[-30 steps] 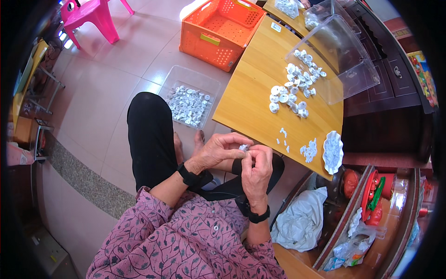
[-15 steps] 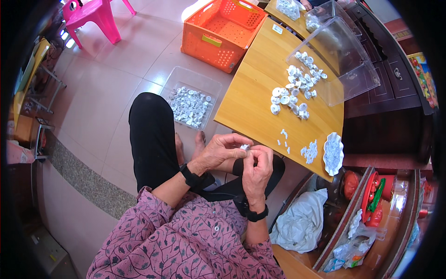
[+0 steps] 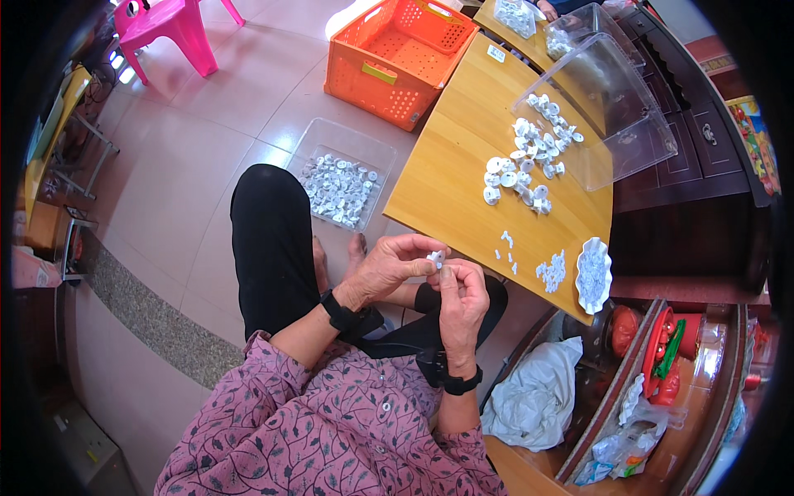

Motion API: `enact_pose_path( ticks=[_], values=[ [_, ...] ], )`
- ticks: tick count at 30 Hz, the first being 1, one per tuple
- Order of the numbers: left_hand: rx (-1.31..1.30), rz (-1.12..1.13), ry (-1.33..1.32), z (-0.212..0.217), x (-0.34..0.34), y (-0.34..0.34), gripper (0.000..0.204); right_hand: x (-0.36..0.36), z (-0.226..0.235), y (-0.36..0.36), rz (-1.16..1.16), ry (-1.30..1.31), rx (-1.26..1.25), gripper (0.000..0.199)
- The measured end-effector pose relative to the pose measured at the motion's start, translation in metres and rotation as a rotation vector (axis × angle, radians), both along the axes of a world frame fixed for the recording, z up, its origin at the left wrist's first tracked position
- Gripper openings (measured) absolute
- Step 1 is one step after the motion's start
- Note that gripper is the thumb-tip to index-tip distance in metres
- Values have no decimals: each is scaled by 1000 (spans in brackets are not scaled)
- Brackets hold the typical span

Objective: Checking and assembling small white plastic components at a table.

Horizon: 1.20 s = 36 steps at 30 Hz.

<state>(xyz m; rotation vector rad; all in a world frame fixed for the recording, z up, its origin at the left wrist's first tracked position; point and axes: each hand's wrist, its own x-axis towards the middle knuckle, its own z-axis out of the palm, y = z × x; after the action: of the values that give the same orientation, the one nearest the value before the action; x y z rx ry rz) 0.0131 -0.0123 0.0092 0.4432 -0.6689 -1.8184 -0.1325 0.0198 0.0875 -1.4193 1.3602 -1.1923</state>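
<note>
Between my two hands, over my lap near the table corner, is a small white plastic part (image 3: 436,258). My left hand (image 3: 395,263) pinches it between thumb and fingers. The fingertips of my right hand (image 3: 461,299) are pressed together against its near side; whether they hold a second, tiny piece cannot be made out. On the wooden table (image 3: 447,157) lie larger white round plastic parts (image 3: 529,157) in a loose heap. Closer to me are a pile of tiny white pieces (image 3: 552,271) and a few strays (image 3: 508,248). A white scalloped dish (image 3: 605,285) holds more tiny pieces.
A clear bin (image 3: 376,153) of white parts stands on the floor beyond my knee. An orange crate (image 3: 356,87) is behind it. A clear plastic box (image 3: 653,140) lies tipped on the table. Another person's hand (image 3: 547,10) shows at the far edge. A white bag (image 3: 538,397) sits at right.
The white part has turned slightly between my fingers. My right hand has shifted a little, its fingertips now just below the part.
</note>
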Motion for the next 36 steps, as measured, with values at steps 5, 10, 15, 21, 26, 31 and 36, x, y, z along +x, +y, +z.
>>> enact_pose_path(
  ticks=[5, 10, 15, 21, 26, 31, 36],
  values=[
    [3, 17, -41, 2, 1, 0, 32, 0, 0, -1, -5, 11, 20, 10],
    [-49, -1, -39, 3, 3, 1, 32, 1, -3, 0, -6, 11, -12, 8],
    [-72, -11, -98, 4, 6, 0, 33, 1, -4, 0, 1, 12, -9, 7],
    [-63, 69, -207, 24, 26, 1, 29, -3, -3, 4, -26, -4, 31, 9],
    [68, 363, -157, 34, 63, -4, 26, -28, -6, 9, -144, 35, 101, 10],
    [266, 639, -157, 16, 86, -27, 33, -55, -21, 21, -203, 52, 119, 10],
    [255, 753, -118, -8, 96, -57, 52, -66, -36, 35, -173, 44, 162, 10]
  ],
)
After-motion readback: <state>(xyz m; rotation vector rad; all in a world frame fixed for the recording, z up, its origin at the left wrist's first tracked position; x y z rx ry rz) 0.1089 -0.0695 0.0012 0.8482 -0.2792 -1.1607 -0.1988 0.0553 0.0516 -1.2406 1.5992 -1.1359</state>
